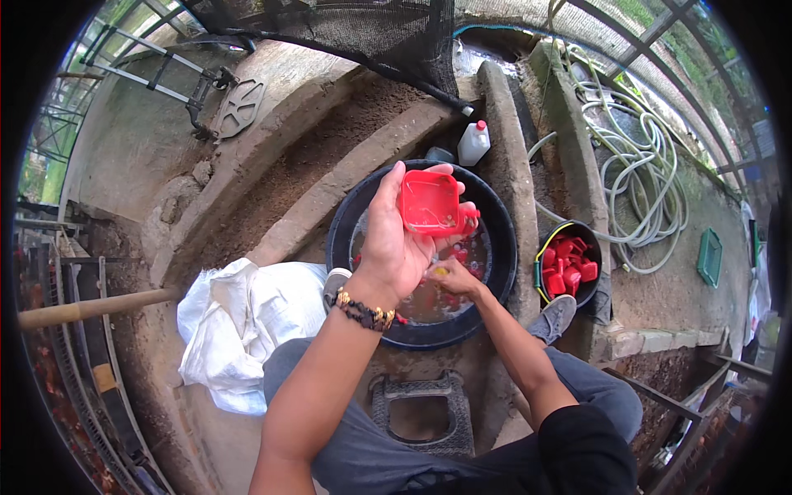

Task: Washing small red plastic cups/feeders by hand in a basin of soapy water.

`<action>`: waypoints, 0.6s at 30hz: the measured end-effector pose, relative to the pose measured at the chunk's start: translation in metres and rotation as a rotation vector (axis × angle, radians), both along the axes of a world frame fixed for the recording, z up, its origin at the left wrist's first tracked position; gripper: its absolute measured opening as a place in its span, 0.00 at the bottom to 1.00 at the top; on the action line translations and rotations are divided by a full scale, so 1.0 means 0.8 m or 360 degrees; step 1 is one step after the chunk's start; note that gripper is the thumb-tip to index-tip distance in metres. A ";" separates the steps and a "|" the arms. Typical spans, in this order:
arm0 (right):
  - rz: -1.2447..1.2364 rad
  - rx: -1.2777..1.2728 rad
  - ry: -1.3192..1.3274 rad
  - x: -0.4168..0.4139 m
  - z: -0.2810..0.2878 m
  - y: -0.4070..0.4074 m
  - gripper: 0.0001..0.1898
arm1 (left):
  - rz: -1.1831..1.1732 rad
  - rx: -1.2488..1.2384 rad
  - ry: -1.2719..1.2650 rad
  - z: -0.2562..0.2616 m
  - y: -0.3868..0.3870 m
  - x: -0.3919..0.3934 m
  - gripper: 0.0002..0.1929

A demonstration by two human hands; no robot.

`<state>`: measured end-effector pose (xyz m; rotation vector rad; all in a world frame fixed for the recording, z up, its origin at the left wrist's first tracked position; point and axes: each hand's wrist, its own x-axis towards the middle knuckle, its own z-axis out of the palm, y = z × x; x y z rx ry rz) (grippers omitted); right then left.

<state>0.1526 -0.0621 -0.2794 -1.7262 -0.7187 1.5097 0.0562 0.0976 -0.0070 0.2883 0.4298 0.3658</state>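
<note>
My left hand is raised over a round black tub and holds a small red plastic cup. The cup's square, hollow side faces up, and a little wet residue shows inside it. Lower down, just over the murky water, my right hand grips a small yellow item, mostly covered by the fingers. More red plastic parts sit in the water, partly hidden by my hands.
Right of the tub, a black bucket holds several red cups. A white jug with a red cap stands behind. White sacks lie left, and a coiled hose lies right. Low concrete walls flank the tub.
</note>
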 end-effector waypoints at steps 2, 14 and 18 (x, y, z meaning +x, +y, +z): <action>0.0074 0.0392 -0.0209 0.009 0.044 0.019 0.24 | 0.0025 -0.0023 -0.0009 0.011 0.001 -0.002 0.28; 0.0286 0.0748 -0.1021 0.021 0.371 0.056 0.24 | 0.0137 0.0054 -0.0116 0.035 0.007 -0.024 0.30; 0.0159 0.0729 -0.1202 0.011 0.409 0.035 0.27 | 0.0056 0.0092 -0.0156 0.028 -0.001 -0.020 0.30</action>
